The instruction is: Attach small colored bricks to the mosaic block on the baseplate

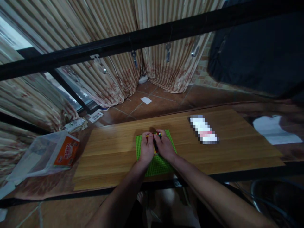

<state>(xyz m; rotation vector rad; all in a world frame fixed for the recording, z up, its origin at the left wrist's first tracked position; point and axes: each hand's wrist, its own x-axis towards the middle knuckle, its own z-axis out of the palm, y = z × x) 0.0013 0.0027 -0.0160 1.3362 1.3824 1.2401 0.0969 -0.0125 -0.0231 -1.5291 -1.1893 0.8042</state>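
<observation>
A green studded baseplate (pixel 158 164) lies on the wooden table (pixel 114 158) near its front edge. Both my hands rest on the plate's far half, side by side. My left hand (pixel 146 148) and my right hand (pixel 164 146) have their fingers curled round a small cluster of coloured bricks (pixel 154 136), red, yellow and dark pieces showing between the fingertips. Most of the bricks are hidden under my fingers.
A pixelated flat object (pixel 203 129) lies on the table to the right. A clear plastic box (pixel 45 156) with an orange label sits off the table's left end. Striped curtains hang behind. A black bar (pixel 152 36) crosses overhead. Papers lie on the tiled floor.
</observation>
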